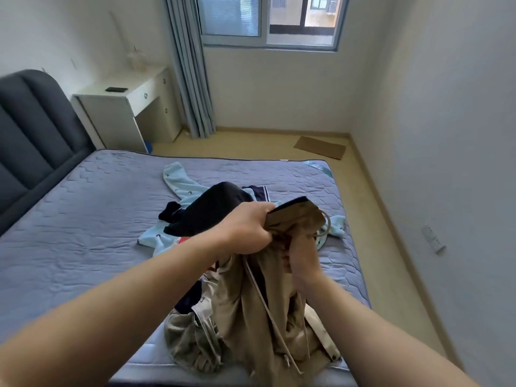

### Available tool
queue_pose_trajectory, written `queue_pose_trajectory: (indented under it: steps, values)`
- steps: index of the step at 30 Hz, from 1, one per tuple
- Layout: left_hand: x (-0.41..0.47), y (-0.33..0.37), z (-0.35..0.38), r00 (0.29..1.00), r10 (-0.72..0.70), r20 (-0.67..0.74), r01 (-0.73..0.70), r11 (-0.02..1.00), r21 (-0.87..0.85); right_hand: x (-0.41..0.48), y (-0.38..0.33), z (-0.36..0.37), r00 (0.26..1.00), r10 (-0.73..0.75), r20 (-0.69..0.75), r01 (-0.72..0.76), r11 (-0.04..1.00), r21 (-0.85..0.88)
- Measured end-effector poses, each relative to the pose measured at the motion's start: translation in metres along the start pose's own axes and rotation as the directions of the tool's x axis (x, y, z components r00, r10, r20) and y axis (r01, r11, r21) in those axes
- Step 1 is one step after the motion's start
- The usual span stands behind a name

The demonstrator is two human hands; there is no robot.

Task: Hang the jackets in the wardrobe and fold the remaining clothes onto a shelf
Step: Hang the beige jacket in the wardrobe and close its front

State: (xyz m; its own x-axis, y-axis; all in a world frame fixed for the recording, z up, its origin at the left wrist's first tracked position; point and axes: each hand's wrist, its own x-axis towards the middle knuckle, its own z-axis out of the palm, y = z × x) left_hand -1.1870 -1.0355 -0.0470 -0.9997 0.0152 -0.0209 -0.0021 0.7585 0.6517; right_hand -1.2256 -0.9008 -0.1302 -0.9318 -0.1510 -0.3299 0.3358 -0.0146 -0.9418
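Note:
A tan jacket with a drawstring hangs over the near edge of the bed. My left hand grips its bunched collar and lifts it. My right hand is tucked into the cloth just below and to the right, fingers curled on the fabric. Behind them on the mattress lie a dark garment and a light blue patterned garment. A navy piece shows past the dark one.
A dark padded headboard stands at the left. A white desk with a dark flat object sits by the grey curtain under the window. A cardboard sheet lies on the floor at right.

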Motion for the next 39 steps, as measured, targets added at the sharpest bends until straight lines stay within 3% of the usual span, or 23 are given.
queue_pose_trajectory:
  steps: [3, 6, 10, 14, 18, 20, 23, 26, 30, 33, 35, 37, 39]
  values:
    - [-0.016, 0.009, 0.013, 0.993, 0.083, -0.079, -0.093, 0.988, -0.124, 0.004, 0.001, 0.0, 0.993, -0.107, -0.057, 0.111, 0.991, 0.072]
    - [-0.022, 0.013, 0.026, 0.982, 0.138, -0.131, -0.158, 0.975, -0.154, 0.004, 0.002, 0.0, 0.983, -0.104, -0.151, 0.126, 0.981, 0.144]
    - [-0.019, 0.005, 0.02, 0.96, 0.24, -0.142, -0.22, 0.964, 0.147, 0.002, -0.005, 0.002, 0.986, -0.087, -0.141, 0.125, 0.95, 0.287]
    - [-0.009, -0.002, 0.015, 0.931, 0.321, -0.174, -0.232, 0.888, 0.397, 0.007, -0.015, -0.01, 0.988, -0.109, -0.112, 0.133, 0.961, 0.243]
    - [0.006, -0.003, 0.012, 0.821, 0.539, -0.187, -0.3, 0.687, 0.661, 0.001, -0.037, -0.011, 0.945, -0.311, -0.105, 0.328, 0.908, 0.26]
    - [0.017, 0.0, 0.009, 0.78, 0.597, -0.186, -0.335, 0.65, 0.682, -0.002, -0.047, -0.013, 0.908, -0.397, -0.132, 0.418, 0.882, 0.218]
    - [0.037, 0.004, -0.001, 0.76, 0.624, -0.181, -0.409, 0.676, 0.613, 0.002, -0.053, -0.02, 0.865, -0.495, -0.085, 0.501, 0.844, 0.189]
    - [0.052, 0.001, -0.009, 0.75, 0.632, -0.195, -0.452, 0.704, 0.548, 0.014, -0.049, -0.028, 0.884, -0.45, 0.128, 0.398, 0.867, 0.3]
    - [0.059, -0.009, -0.012, 0.816, 0.55, -0.179, -0.381, 0.745, 0.547, 0.023, -0.04, -0.055, 0.848, -0.182, 0.498, 0.01, 0.945, 0.328]
    - [0.058, -0.014, -0.015, 0.845, 0.5, -0.19, -0.353, 0.789, 0.504, 0.033, -0.025, -0.076, 0.846, -0.063, 0.53, -0.05, 0.979, 0.196]
    - [0.054, -0.013, -0.014, 0.855, 0.481, -0.191, -0.328, 0.789, 0.519, 0.04, -0.011, -0.077, 0.947, -0.011, 0.321, 0.042, 0.995, -0.087]
    - [0.049, -0.01, -0.01, 0.866, 0.46, -0.195, -0.295, 0.786, 0.543, 0.05, 0.004, -0.072, 0.992, -0.03, 0.123, 0.084, 0.882, -0.464]
    - [0.044, -0.008, -0.008, 0.851, 0.47, -0.234, -0.292, 0.794, 0.534, 0.058, 0.016, -0.067, 0.998, 0.048, 0.034, -0.01, 0.714, -0.7]
